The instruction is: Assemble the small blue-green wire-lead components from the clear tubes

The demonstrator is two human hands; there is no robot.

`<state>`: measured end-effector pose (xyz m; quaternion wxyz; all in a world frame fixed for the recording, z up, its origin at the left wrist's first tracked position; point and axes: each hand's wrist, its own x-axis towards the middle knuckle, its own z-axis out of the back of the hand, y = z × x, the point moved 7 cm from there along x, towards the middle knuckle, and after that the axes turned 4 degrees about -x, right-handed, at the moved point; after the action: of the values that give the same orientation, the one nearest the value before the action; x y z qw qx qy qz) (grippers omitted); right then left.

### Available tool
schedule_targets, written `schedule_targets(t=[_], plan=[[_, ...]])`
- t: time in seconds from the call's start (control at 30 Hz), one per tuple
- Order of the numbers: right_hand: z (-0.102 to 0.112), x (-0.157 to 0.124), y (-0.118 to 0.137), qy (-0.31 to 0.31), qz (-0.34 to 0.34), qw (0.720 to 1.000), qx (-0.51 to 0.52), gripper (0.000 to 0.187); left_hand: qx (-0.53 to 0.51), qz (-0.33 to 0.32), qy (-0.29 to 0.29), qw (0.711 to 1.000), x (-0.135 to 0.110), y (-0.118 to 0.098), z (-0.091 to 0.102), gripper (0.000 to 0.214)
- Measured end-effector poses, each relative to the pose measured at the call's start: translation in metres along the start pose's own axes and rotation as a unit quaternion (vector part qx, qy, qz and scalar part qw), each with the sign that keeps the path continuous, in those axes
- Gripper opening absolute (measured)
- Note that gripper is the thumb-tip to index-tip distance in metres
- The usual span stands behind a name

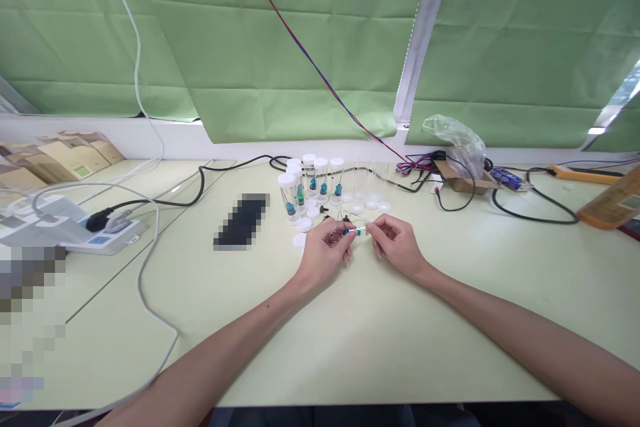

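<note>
Two bare hands pinch a thin, glossy strip above a smooth, pale-green counter [380,340].
The left hand [324,252] grips the thin, glossy strip [361,229] between thumb and fingers, and the right hand [397,247] pinches its other end; the strip's material is too small to tell. Fine, curved wire shows beside the left fingers. Just behind stand clear, cylindrical plastic tubes [337,181] with round white caps and blue pieces inside; flat, white plastic discs [305,225] lie near them. Farther right, a crumpled, see-through plastic bag [464,150] rests in an open, brown cardboard box [473,183].
</note>
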<state>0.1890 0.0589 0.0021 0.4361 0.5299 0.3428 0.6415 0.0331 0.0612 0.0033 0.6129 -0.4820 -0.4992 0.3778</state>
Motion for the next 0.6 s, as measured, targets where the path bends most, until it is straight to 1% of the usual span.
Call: schedule_targets(t=[0.13,0.23,0.33,0.47,0.6], plan=[[-0.0039,-0.0003,-0.0025,0.021,-0.032,0.999,0.036,0.034,0.018,-0.02,0.0,1.0,-0.0005,0.0017,0.0004,0.024],[-0.0076,-0.0004,-0.0058,0.037,-0.073,0.994,0.075,0.037,0.05,-0.046,0.004,0.998,-0.0021,-0.0024,-0.0005,0.024],[-0.0095,-0.0003,-0.0082,0.04,-0.107,0.988,0.106,0.04,0.073,-0.06,0.005,0.996,-0.0037,-0.0064,-0.0012,0.022],[-0.0091,0.0002,-0.0082,0.031,-0.106,0.987,0.113,0.041,0.079,-0.061,0.007,0.995,-0.0043,-0.0069,-0.002,0.02],[-0.0083,-0.0002,-0.0086,0.024,-0.084,0.991,0.1,0.039,0.039,-0.039,0.006,0.998,-0.0033,-0.0025,-0.0017,0.021]])
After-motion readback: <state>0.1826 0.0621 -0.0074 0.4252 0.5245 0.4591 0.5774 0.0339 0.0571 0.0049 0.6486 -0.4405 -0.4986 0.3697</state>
